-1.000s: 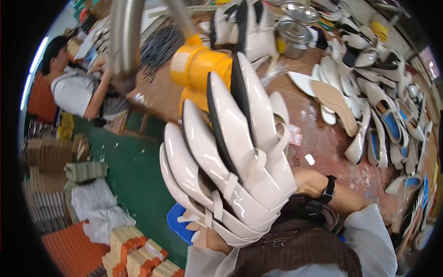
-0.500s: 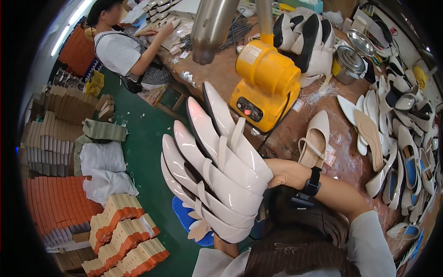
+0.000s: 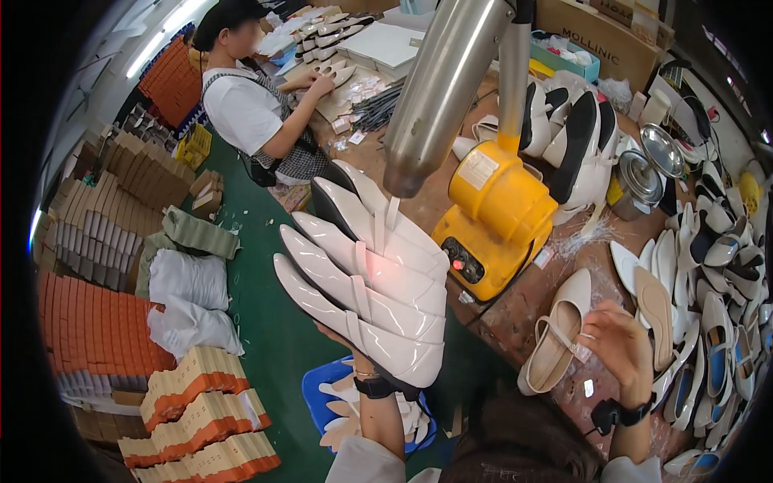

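Left of the left hand (image 3: 336,333) and its grip, open room ran over the green floor (image 3: 270,310) as far as the carton stacks (image 3: 189,402). Above the grip, the fanned shoes (image 3: 362,294) barred the way, with the metal nozzle (image 3: 443,101) overhanging them; contact could not be judged. Upper right of it, the yellow blower (image 3: 501,209) stood as an obstacle. Directly right, a gap lay before the single shoe (image 3: 576,296) and right hand (image 3: 618,342). Below, the blue bin (image 3: 312,388) limited passage.
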Demonstrator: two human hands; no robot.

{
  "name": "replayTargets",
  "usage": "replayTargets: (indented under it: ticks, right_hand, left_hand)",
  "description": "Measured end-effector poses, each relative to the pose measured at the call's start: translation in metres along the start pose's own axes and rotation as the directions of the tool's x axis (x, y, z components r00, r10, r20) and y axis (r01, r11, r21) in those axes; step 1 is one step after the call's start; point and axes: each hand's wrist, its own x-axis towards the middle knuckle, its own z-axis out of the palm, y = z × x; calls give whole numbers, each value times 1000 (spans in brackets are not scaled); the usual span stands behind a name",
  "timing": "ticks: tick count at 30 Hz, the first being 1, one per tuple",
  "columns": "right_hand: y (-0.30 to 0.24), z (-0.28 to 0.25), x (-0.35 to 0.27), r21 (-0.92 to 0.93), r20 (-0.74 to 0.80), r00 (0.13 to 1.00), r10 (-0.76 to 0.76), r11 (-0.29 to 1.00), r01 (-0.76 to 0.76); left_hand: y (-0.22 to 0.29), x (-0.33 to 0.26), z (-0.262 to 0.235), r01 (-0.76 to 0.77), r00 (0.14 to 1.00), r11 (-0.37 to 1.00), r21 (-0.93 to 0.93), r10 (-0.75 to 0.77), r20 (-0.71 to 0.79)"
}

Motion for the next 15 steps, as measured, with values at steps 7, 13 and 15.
replayTargets:
  ticks: [7, 13, 15]
  right_hand:
    - [-39, -73, -44, -61, -353, 890, -288, 957, 285]
    - [-46, -105, -70, -66, -417, 842, -341, 936, 346]
    - [-44, -110, -75, -88, -406, 841, -357, 931, 353]
  left_hand:
    - [-9, 48, 36, -27, 997, 999, -27, 25, -75]
    - [-19, 68, 50, 67, 996, 961, -269, -48, 78]
    - [-20, 78, 55, 97, 991, 945, -312, -64, 114]
